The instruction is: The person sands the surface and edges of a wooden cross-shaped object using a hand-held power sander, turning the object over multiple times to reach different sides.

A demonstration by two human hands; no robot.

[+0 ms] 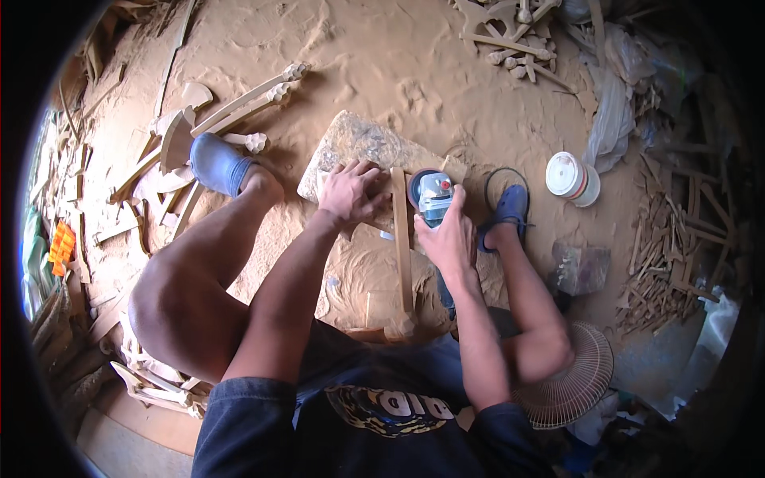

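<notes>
My right hand (450, 243) is wrapped round an angle grinder (435, 199) with a teal and silver body and a red button. Its round dark disc (415, 190) faces my left hand. My left hand (355, 193) presses down with bent fingers on a pale wooden piece (322, 182), mostly hidden beneath it. That piece rests on a worn, stained block (374, 142) lying on the dusty ground. Between my hands a long wooden strip (402, 247) runs toward me. Whether the disc touches wood, I cannot tell.
Carved wooden legs (247, 103) and cut pieces lie at the left by my blue shoe (217, 163). A white tub (567, 177) stands at the right, near a black cord loop (488, 185). Wood scraps (665, 263) pile up farther right. A round fan guard (570, 378) sits beside my right knee.
</notes>
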